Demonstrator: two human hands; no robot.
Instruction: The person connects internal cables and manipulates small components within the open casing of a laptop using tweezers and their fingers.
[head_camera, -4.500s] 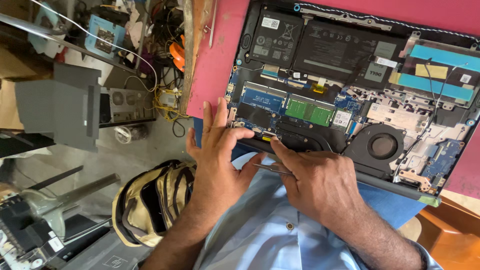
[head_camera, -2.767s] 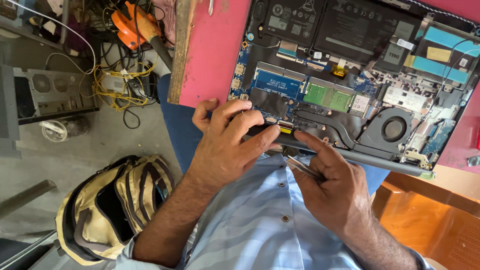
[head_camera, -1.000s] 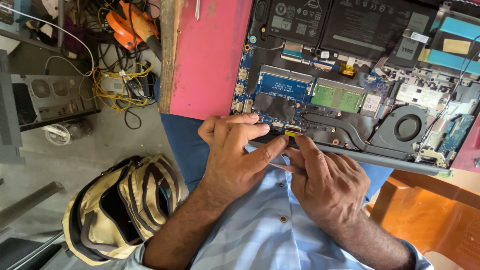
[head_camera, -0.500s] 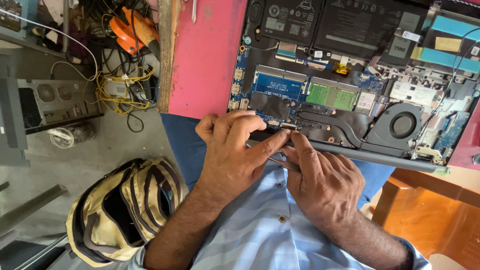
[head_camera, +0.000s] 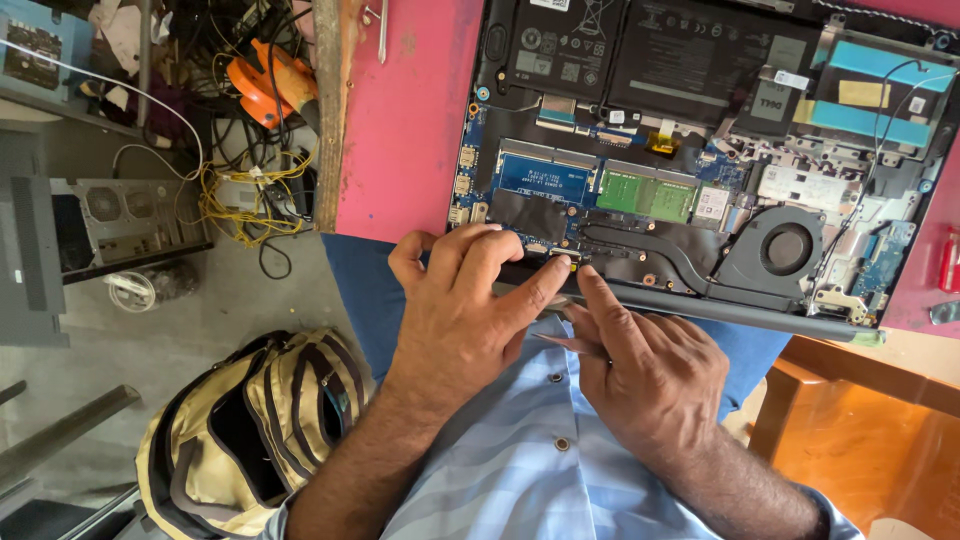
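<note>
Laptop (head_camera: 700, 160), back cover removed, lies on a pink tabletop (head_camera: 400, 120) with its near edge just above the person's lap. Left hand (head_camera: 465, 310) rests on that near edge, fingers extended and loosely curled, index fingertip pressing a small connector (head_camera: 562, 262) on the motherboard; it grips nothing visible. Right hand (head_camera: 650, 375) lies just beside the left hand, index finger extended to the same connector, remaining fingers curled around a thin metal tool (head_camera: 565, 343) that is largely hidden beneath the hand. Both hands cover the laptop's near-left corner.

Inside the laptop: black battery (head_camera: 640, 55) at the far edge, green memory module (head_camera: 645, 192) mid-board, cooling fan (head_camera: 785, 250) right of the connector. Left of the laptop, beyond the tabletop's wooden edge, tangled cables (head_camera: 240, 190) sit near an orange tool (head_camera: 265, 80). A tan backpack (head_camera: 250, 430) lies on the grey floor (head_camera: 200, 310), well apart from the laptop.
</note>
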